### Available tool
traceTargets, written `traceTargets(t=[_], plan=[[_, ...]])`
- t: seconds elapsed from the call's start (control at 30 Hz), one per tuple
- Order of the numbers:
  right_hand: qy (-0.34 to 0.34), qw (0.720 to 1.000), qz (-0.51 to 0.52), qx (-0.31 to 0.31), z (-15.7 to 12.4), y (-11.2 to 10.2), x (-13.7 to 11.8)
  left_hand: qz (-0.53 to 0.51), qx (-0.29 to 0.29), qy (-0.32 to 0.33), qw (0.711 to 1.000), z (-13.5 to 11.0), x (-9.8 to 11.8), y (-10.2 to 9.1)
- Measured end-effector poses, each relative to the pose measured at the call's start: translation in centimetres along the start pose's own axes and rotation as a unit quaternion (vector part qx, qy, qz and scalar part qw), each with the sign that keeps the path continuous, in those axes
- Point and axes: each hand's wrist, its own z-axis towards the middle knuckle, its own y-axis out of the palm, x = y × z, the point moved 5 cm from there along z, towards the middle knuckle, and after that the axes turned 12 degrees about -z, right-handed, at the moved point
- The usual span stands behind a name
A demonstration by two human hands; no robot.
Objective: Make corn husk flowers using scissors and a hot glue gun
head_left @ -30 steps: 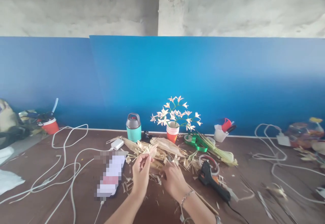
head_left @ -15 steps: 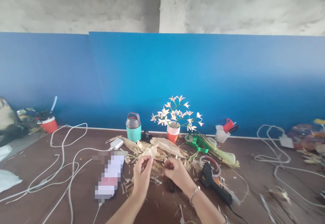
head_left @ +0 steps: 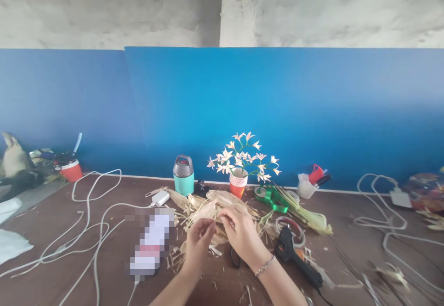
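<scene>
My left hand (head_left: 197, 241) and my right hand (head_left: 241, 234) meet over a heap of dried corn husk (head_left: 211, 206) on the brown table (head_left: 104, 273). The fingertips of both hands pinch the same pale husk piece (head_left: 214, 222) between them. A bracelet sits on my right wrist. Black scissors (head_left: 235, 257) lie on the table just under my right hand. Behind the heap stands a red paper cup (head_left: 237, 182) holding a sprig of small husk flowers (head_left: 243, 155).
A black glue gun (head_left: 294, 259) lies right of my hands, a blurred phone (head_left: 151, 246) left. White cables (head_left: 86, 213) loop across the left table, more cables (head_left: 381, 218) on the right. A teal flask (head_left: 183, 174), green ribbon (head_left: 272, 197) and a white cup (head_left: 305, 186) stand along the blue board (head_left: 277, 111).
My right hand rose from the table and moved left to meet my left hand at the husk piece. The scissors it covered now show. The view shifted slightly.
</scene>
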Motion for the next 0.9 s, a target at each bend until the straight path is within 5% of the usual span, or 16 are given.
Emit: traceTargets(t=[0.9], plan=[[-0.025, 0.997, -0.069, 0.019, -0.1, 1.0, 0.4, 0.016, -0.019, 0.004, 1.0, 0.0, -0.1, 0.2]])
